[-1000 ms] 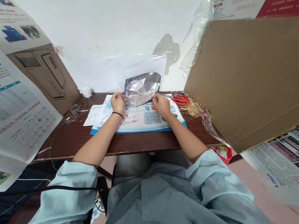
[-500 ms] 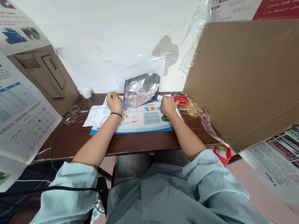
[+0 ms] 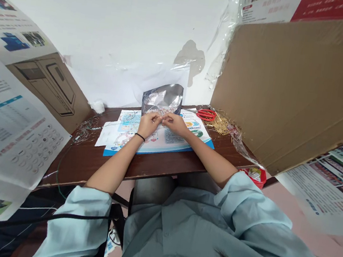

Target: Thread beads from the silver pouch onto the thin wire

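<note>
Both forearms reach forward across the table, a black band on the left wrist. The left hand and right hand meet at the centre, curled closed, their fingertips pinched together just in front of the pouch; whatever lies between them is too small to tell. A crumpled silver foil pouch stands upright behind them, glittering bits showing low inside it, at the far edge of a blue-edged printed mat. Red-handled scissors and a heap of thin gold pins lie to the right, a tangle of fine wire to the left
</note>
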A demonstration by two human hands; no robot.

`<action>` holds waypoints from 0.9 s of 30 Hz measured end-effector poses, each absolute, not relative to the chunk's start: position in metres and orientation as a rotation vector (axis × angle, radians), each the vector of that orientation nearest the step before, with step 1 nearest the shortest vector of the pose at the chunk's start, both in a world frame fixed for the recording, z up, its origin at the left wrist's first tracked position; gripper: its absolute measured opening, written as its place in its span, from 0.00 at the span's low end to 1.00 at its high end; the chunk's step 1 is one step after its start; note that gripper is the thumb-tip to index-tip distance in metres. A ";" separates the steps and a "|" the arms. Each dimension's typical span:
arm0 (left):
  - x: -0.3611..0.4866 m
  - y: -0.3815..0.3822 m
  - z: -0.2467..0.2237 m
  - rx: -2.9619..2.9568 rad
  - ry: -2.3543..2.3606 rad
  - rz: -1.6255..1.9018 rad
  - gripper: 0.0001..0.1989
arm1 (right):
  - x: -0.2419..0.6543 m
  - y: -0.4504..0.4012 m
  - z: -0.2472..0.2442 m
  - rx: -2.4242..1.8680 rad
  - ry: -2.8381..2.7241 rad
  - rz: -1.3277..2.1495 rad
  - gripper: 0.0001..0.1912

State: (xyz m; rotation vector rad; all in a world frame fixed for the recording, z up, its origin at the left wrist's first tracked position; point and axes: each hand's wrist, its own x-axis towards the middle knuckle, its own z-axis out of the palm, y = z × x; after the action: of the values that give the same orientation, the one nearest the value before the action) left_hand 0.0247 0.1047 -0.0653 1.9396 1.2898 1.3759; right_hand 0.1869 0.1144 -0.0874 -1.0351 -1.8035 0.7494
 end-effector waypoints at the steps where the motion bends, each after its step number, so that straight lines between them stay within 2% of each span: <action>1: 0.024 0.106 -0.067 2.002 1.300 1.339 0.07 | 0.187 0.114 -0.088 -1.049 -1.789 0.746 0.05; 9: 0.012 0.118 -0.081 2.383 1.597 1.020 0.09 | 0.190 0.109 -0.083 -1.165 -1.769 0.635 0.06; 15: 0.001 0.126 -0.083 2.573 1.635 0.689 0.14 | 0.188 0.110 -0.085 -1.207 -1.800 0.617 0.06; 27: -0.001 0.130 -0.081 2.436 1.723 0.914 0.06 | 0.188 0.118 -0.093 -1.213 -1.834 0.656 0.07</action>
State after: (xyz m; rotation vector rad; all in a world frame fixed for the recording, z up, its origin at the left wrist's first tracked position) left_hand -0.0011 0.1303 -0.0808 2.4357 1.7228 0.9140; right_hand 0.1880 0.1181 -0.0933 -1.2126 -1.8341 0.6560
